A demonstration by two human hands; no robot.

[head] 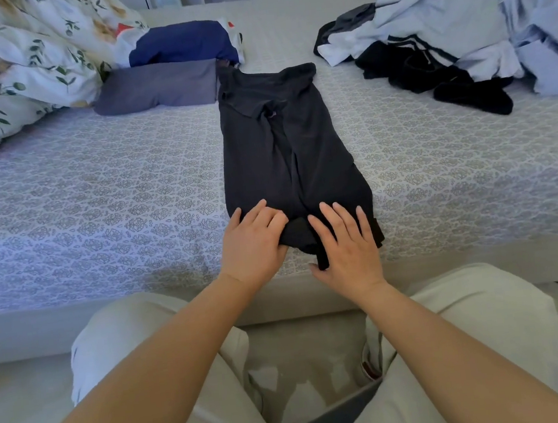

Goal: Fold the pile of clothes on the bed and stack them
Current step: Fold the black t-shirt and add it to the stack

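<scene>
Both hands, left (252, 245) and right (348, 248), lie spread, pressing the long black garment's (285, 155) near hem; they should pinch both corners evenly before folding upward.

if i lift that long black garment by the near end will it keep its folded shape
Probably not. The black garment looks thin and limp, creased and lying flat against the bed, so the far end would likely sag and unfold. It seems light: the left hand and right hand hold it down with flat fingers.
</scene>
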